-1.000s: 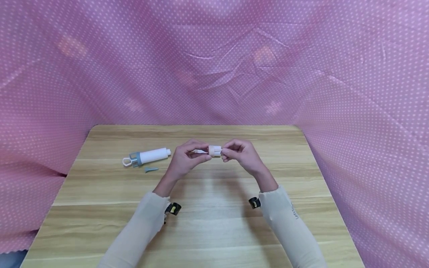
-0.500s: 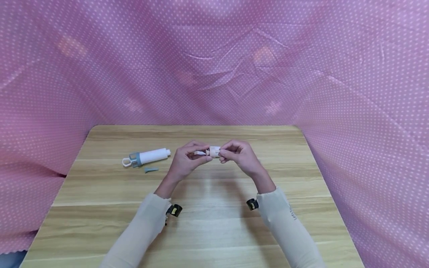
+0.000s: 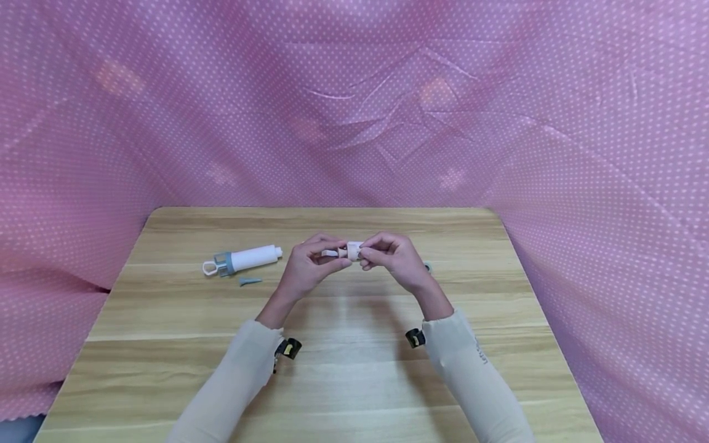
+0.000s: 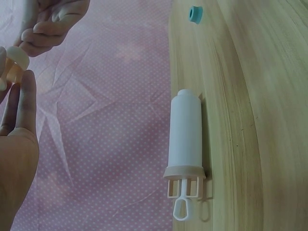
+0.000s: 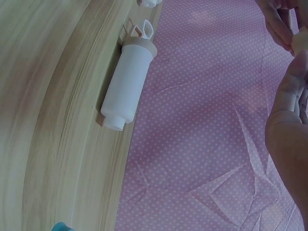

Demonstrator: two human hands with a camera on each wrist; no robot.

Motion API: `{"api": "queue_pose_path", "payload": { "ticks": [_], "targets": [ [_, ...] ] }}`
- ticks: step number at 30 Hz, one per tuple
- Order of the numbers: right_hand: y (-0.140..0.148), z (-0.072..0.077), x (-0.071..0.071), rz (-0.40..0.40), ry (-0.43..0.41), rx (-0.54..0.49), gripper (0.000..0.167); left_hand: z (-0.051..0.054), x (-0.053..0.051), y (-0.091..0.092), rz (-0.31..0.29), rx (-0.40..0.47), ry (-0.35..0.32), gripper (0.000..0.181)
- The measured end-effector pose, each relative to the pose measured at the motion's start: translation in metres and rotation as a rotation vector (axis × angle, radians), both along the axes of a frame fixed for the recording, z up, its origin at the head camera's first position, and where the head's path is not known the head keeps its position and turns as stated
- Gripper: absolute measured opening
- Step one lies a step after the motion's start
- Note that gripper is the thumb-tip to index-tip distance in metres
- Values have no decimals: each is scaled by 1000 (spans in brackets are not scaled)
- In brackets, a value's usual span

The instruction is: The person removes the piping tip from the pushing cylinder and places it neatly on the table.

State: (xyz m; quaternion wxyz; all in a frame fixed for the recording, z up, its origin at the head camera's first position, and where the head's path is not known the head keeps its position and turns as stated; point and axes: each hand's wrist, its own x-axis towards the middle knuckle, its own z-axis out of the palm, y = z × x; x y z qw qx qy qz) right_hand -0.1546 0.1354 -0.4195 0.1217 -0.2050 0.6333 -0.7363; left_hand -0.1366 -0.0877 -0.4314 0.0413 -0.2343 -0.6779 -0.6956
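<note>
My left hand (image 3: 307,264) pinches a small cream and amber cup-shaped part (image 4: 18,57) between thumb and fingers, above the table. My right hand (image 3: 396,258) meets it from the right, thumb and forefinger together at its right end. Exactly what it is cannot be made out. Under the hands lies a big white plastic syringe (image 4: 186,132) with a beige collar and a loop handle. In the head view the hands and the part hide most of it. A second white syringe (image 3: 252,257), with a grey-blue collar, lies to the left.
Near the second syringe is a small grey-blue tapered piece (image 3: 250,280). A teal ring-like cap (image 4: 195,15) lies on the wooden table (image 3: 343,369), just past my right wrist. Pink dotted cloth (image 3: 354,123) hangs around the back and sides.
My right hand has shifted slightly left, closer to my left hand, narrowing the gap around the part. The teal cap has come into sight beside my right wrist. Both syringes stay put.
</note>
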Motion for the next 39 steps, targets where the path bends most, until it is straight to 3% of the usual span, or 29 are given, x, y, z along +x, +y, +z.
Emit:
{"api": "queue_pose_path", "payload": {
  "ticks": [29,39],
  "targets": [
    [-4,0,0,-1,-47,11,5,-2,1,2,22,-45,13,35],
    [-10,-4,-1,-44,-34,-45,14,0,1,0,25,-42,-2,34]
  ]
}}
